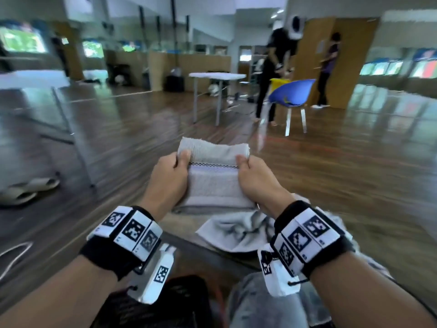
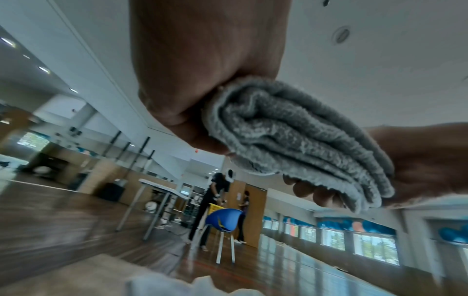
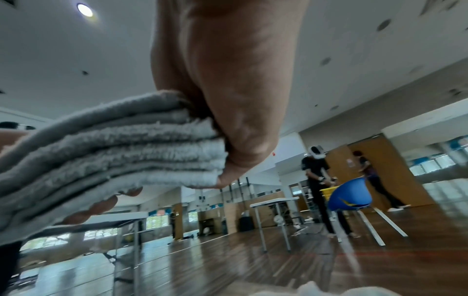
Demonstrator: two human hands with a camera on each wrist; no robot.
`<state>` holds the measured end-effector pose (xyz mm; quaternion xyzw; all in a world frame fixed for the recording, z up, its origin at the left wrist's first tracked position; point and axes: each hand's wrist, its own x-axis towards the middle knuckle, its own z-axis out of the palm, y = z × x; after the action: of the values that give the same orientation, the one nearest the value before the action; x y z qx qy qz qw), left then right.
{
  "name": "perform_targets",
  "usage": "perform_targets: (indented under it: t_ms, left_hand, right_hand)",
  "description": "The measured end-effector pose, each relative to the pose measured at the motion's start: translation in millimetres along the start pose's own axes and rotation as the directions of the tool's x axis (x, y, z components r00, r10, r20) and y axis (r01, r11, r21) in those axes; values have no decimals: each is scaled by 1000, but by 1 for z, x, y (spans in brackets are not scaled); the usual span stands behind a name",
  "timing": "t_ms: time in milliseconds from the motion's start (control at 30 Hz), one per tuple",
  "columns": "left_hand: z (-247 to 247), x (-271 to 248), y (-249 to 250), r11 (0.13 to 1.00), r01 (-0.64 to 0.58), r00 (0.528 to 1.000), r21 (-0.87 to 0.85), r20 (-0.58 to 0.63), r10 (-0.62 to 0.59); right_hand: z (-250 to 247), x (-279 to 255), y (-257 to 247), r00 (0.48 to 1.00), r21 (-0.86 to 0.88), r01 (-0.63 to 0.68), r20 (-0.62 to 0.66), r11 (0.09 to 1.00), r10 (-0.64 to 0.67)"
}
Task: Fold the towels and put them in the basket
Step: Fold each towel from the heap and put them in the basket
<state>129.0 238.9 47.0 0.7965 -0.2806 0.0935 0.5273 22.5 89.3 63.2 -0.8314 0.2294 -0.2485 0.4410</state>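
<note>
A folded grey towel (image 1: 214, 176) with a dark dotted stripe is lifted in front of me, held between both hands. My left hand (image 1: 173, 169) grips its left end, thumb on top and fingers underneath. My right hand (image 1: 251, 172) grips the right end the same way. In the left wrist view the towel (image 2: 291, 132) shows several stacked layers, and the right wrist view shows the towel's (image 3: 113, 152) layered edge pinched under the thumb. A second, crumpled grey towel (image 1: 238, 230) lies below my hands. A dark mesh basket (image 1: 165, 301) shows at the bottom of the head view, partly hidden by my arms.
A blue chair (image 1: 292, 93) and a white folding table (image 1: 216, 78) stand on the wooden floor ahead. Two people (image 1: 279, 67) stand behind the chair. Another table leg (image 1: 71, 136) and a pair of slippers (image 1: 26, 189) are at left.
</note>
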Motion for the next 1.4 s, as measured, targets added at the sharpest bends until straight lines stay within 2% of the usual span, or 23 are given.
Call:
perform_targets:
  t_ms: [100, 200, 300, 400, 467, 533, 633, 667, 800, 867, 967, 1067, 1200, 1333, 1400]
  left_hand:
    - [-47, -12, -56, 995, 87, 992, 57, -99, -81]
    - [-80, -36, -115, 976, 203, 968, 79, -167, -188]
    - [-98, -67, -174, 930, 356, 932, 95, -108, -346]
    - [-100, -101, -232, 835, 546, 832, 69, 73, -550]
    - [-92, -125, -268, 772, 627, 750, 108, 185, -635]
    - [-78, -149, -299, 714, 678, 673, 174, 242, -699]
    - [-53, -179, -332, 687, 700, 657, 198, 201, -727]
    - [-44, -187, -342, 667, 711, 637, 223, 198, -745]
    - [-12, -212, -382, 569, 760, 502, 313, 273, -821]
    - [1, -217, -398, 548, 763, 470, 342, 288, -834]
    - [16, -221, -417, 489, 768, 396, 414, 292, -870]
    - [26, -226, -435, 418, 781, 344, 465, 239, -908]
    - [36, -224, -448, 349, 803, 295, 484, 185, -937]
    - [44, -221, -456, 347, 792, 284, 503, 200, -938]
    - [48, -220, -457, 353, 794, 282, 494, 215, -935]
  right_hand:
    - [71, 2, -13, 987, -17, -12, 161, 1000, 14]
    - [135, -7, -13, 941, -100, -6, 336, 995, 39]
    - [196, -21, 12, 870, -119, -95, 473, 988, 140]
    - [251, -39, 55, 783, -79, -314, 542, 946, 305]
    - [279, -53, 87, 703, -118, -416, 587, 902, 401]
    - [302, -69, 119, 639, -177, -497, 588, 849, 496]
    - [329, -89, 160, 560, -288, -567, 552, 772, 618]
    - [335, -95, 173, 540, -308, -578, 551, 756, 637]
    - [347, -109, 216, 526, -397, -545, 524, 738, 670]
    - [353, -112, 233, 516, -416, -538, 526, 733, 676]
    - [364, -116, 260, 455, -451, -559, 534, 696, 712]
    - [381, -113, 274, 426, -455, -583, 534, 673, 730]
    - [404, -107, 284, 409, -388, -626, 575, 676, 708]
    - [403, -110, 303, 313, -419, -604, 657, 678, 686]
    - [396, -111, 315, 304, -449, -585, 651, 676, 696]
